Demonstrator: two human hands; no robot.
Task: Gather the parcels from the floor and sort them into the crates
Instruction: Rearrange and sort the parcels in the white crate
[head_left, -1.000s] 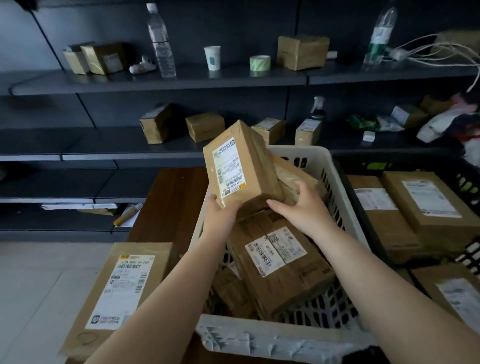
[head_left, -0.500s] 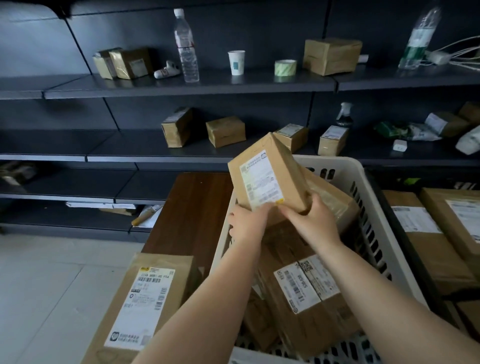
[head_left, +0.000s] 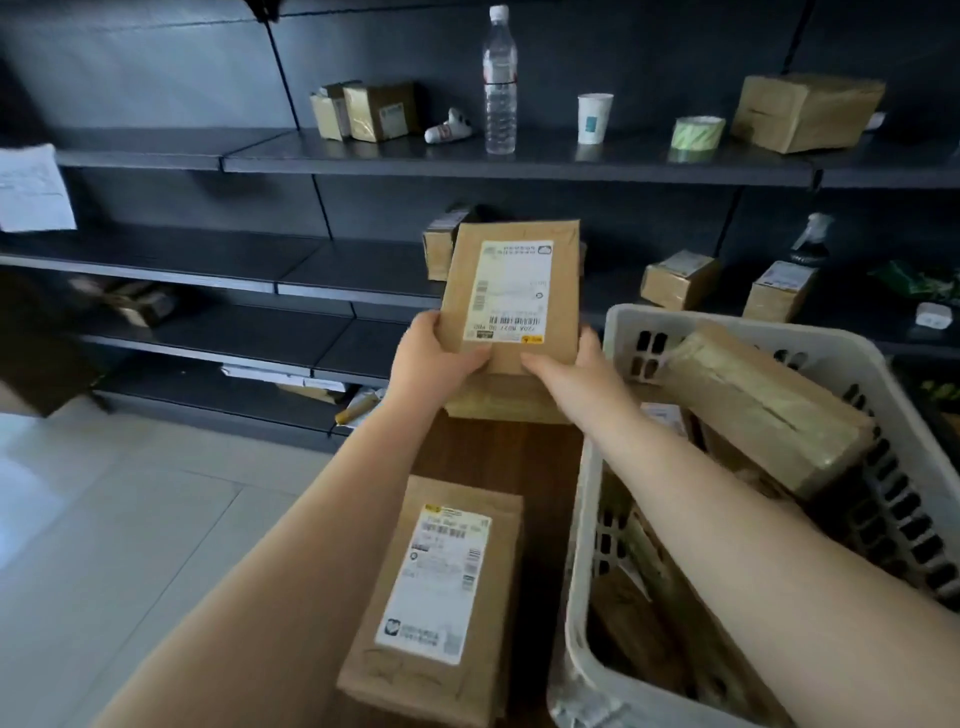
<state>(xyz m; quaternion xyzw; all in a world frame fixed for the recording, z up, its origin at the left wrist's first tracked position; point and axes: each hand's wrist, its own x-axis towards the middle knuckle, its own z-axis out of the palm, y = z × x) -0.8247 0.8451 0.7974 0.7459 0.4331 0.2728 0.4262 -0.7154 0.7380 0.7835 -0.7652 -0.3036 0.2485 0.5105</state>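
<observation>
I hold a brown cardboard parcel (head_left: 511, 291) upright with its white label facing me, upside down. My left hand (head_left: 434, 361) grips its lower left corner and my right hand (head_left: 576, 366) its lower right corner. The parcel hangs above the far end of a dark wooden table (head_left: 540, 457), left of the white plastic crate (head_left: 592, 519). The crate holds several brown parcels, one large one (head_left: 763, 410) leaning on its far rim. Another labelled parcel (head_left: 441, 597) lies flat on the table's near end, between my forearms.
Dark metal shelves (head_left: 467, 156) run along the wall behind, carrying small boxes, a water bottle (head_left: 500, 83), a paper cup (head_left: 594, 118) and a tape roll (head_left: 696, 132). Pale tiled floor (head_left: 104, 519) lies to the left. A sheet of paper (head_left: 34, 189) hangs at far left.
Both hands have carried the parcel leftward out of the crate to over the table, turning its label square to me. My view has swung left, so the crate now sits at the right.
</observation>
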